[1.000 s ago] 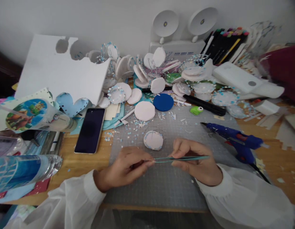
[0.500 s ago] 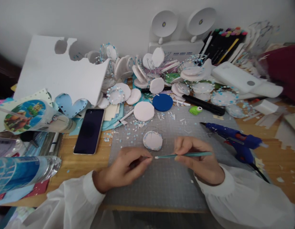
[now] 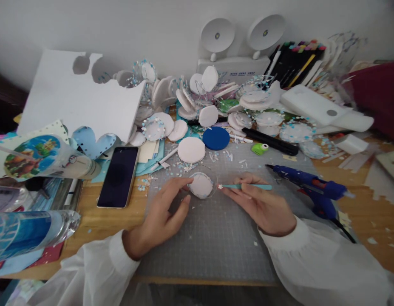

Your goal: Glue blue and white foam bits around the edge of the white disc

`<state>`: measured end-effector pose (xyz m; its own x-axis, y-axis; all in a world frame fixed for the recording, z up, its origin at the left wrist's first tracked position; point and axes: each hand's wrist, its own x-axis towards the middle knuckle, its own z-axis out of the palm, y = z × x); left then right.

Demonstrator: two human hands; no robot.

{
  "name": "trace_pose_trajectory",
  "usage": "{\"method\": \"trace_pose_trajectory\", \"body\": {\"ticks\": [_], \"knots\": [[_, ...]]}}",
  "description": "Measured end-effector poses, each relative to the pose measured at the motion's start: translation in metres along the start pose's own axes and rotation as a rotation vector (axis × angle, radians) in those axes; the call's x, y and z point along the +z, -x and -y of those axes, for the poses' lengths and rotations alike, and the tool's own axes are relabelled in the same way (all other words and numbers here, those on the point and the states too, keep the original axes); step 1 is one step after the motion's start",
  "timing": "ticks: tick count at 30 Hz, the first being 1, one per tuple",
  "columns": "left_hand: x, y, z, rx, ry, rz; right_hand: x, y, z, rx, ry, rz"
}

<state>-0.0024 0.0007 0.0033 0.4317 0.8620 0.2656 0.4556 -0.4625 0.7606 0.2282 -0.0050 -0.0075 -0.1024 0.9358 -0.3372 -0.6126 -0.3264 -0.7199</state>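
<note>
My right hand (image 3: 268,206) holds slim teal tweezers (image 3: 262,187), tips pointing left. At those tips sits a tiny white flower-like piece (image 3: 220,186), just right of a small white disc (image 3: 201,185). Bits of blue and white rim that disc, and a thin wire loop curves around it on the grey cutting mat (image 3: 216,250). My left hand (image 3: 161,212) is on the disc's left side, thumb and index finger apart. Its index fingertip reaches the disc's edge; whether it presses on the wire I cannot tell.
A blue hot glue gun (image 3: 308,180) lies to the right, near a green punch (image 3: 259,148). Behind are a blue lid-like disc (image 3: 216,138) and a pile of white discs (image 3: 191,149). A phone (image 3: 118,177), a cup (image 3: 53,157) and a bottle (image 3: 31,229) are at left.
My left hand has left the tweezers' tip and opened beside the disc. My right hand has brought the tweezers up to the disc's right side. The disc sits slightly further left.
</note>
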Motion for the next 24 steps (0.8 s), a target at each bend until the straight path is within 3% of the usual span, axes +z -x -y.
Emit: {"method": "trace_pose_trajectory", "body": {"ticks": [7,15,20,24], "knots": [[0.001,0.002,0.004,-0.037,0.032,-0.021,0.001,0.003,0.002,0.091,-0.048,0.171],[0.004,-0.001,0.010,-0.031,0.014,-0.075,0.018,0.013,-0.008,0.088,-0.114,0.348],[0.001,-0.003,0.008,-0.053,0.007,-0.073,0.027,0.023,-0.011,-0.019,-0.083,0.342],[-0.001,-0.003,0.009,-0.013,0.002,-0.058,0.022,0.032,-0.011,-0.140,0.003,0.213]]}}
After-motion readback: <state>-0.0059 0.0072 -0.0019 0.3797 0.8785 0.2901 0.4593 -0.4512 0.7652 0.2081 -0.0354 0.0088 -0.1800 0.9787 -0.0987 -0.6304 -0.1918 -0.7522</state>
